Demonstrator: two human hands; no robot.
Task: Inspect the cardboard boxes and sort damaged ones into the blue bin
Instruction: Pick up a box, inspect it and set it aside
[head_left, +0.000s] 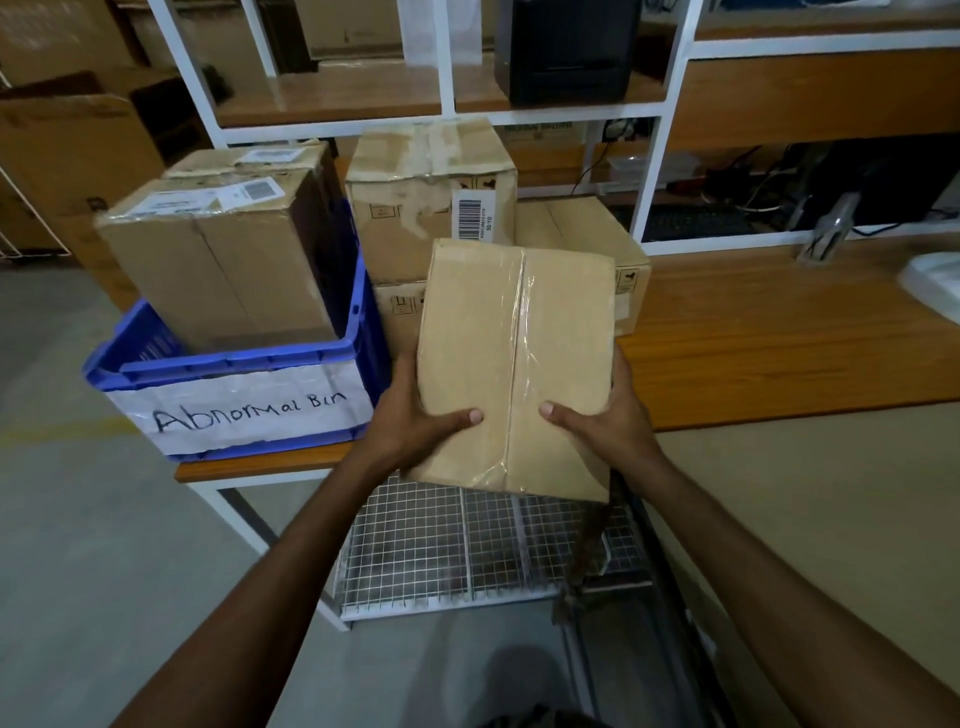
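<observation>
I hold a taped cardboard box (514, 353) above the table's front edge, its taped face turned toward me. My left hand (415, 415) grips its left side with the thumb on the face. My right hand (602, 415) grips the right side the same way. To the left stands the blue bin (363, 332), labelled "Abnormal Bin", with two labelled cardboard boxes (218, 260) standing in it. Behind the held box, a stack of cardboard boxes (415, 208) rests on the table, the top one with torn paper and a barcode sticker. A lower box (576, 223) sits to their right.
The wooden table (779, 332) stretches to the right. A white shelf frame (660, 156) rises behind it, with a black device (566, 47) on the upper shelf. A wire-mesh rack (467, 545) lies under the table. Large cartons (67, 156) stand at the far left.
</observation>
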